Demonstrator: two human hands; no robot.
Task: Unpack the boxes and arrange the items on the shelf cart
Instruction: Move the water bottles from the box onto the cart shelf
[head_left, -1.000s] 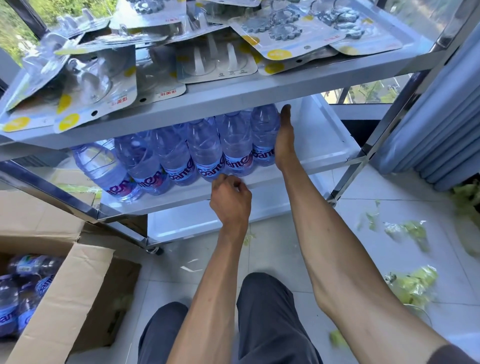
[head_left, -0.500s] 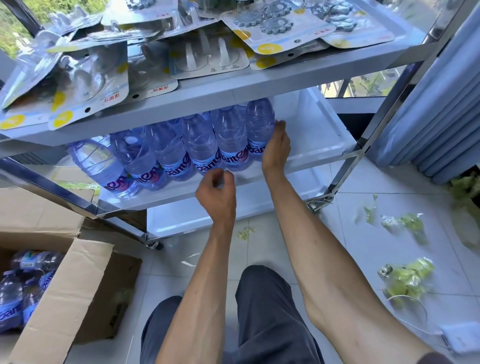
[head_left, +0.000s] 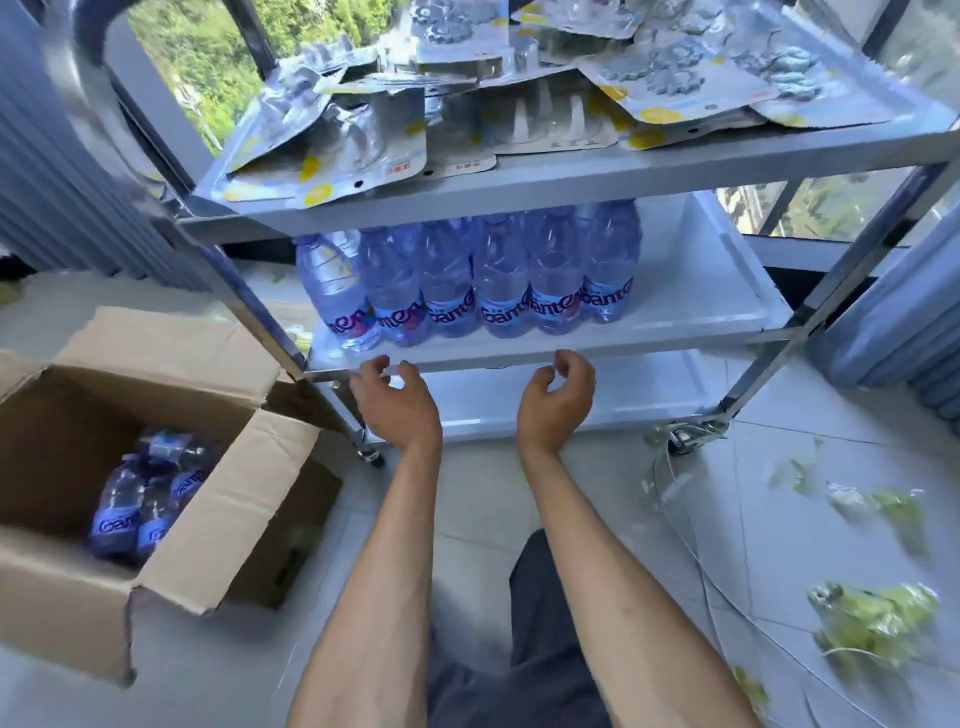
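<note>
Right hand (head_left: 558, 397) and left hand (head_left: 397, 402) have pulled back off the bottles (head_left: 498, 280), both loosely curled, empty.
The row stands aligned on the middle shelf (head_left: 701, 306); the box (head_left: 171, 525) likely comes next.

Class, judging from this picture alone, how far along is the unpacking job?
Done: a row of water bottles stands on the cart's middle shelf, and packaged items cover the top shelf. In hand: nothing; the left hand and right hand are empty below that shelf's edge. Left: more bottles lie in the cardboard box.
</note>
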